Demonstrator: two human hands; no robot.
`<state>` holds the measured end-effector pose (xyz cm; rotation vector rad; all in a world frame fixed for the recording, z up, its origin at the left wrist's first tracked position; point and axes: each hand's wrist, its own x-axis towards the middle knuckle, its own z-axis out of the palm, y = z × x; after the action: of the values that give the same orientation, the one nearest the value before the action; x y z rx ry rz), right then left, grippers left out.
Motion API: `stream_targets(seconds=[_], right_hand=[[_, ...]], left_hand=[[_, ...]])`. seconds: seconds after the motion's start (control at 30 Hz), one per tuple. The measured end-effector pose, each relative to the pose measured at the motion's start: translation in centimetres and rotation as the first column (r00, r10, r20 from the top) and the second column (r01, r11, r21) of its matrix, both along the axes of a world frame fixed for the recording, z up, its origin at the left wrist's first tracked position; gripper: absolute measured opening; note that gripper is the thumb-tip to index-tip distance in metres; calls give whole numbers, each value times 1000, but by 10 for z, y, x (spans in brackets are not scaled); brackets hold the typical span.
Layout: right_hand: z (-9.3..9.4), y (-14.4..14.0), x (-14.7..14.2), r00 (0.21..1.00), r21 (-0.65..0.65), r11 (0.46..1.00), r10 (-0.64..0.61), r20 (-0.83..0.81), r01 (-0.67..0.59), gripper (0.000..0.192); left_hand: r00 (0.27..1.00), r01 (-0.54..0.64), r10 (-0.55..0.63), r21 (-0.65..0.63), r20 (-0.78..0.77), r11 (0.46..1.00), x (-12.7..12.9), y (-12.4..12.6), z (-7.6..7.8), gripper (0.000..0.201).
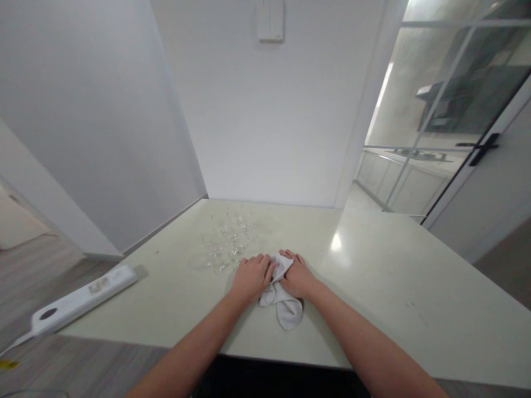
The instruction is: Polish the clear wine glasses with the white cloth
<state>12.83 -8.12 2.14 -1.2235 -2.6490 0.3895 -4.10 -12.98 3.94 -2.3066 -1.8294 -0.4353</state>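
cloth (285, 305): soft, light, limp; gather at bunched far end | left hand (251, 277), right hand (297, 277): fingers closed gripping it | worktop (373, 276)

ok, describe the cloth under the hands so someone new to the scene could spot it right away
On the pale table set against the white wall, look at the near edge where the left hand and right hand meet. The white cloth lies bunched between and under them, one end trailing toward the table edge. It is soft and opaque, unlike the clear glasses clustered just behind.

Both hands (274, 276) together, fingers curled
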Motion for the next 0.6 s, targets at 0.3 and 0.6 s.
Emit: stream_targets(seconds=[0.3,0.6], right_hand=[[3,0,0,1000,7,1000,6,20,-6,55],[2,0,-1,1000,-13,1000,2,10,-1,56]], left_hand=[[978,-180,187,89,-90,980,3,-5,3,36],[972,-207,217,105,-88,973,-1,-4,1,38]])
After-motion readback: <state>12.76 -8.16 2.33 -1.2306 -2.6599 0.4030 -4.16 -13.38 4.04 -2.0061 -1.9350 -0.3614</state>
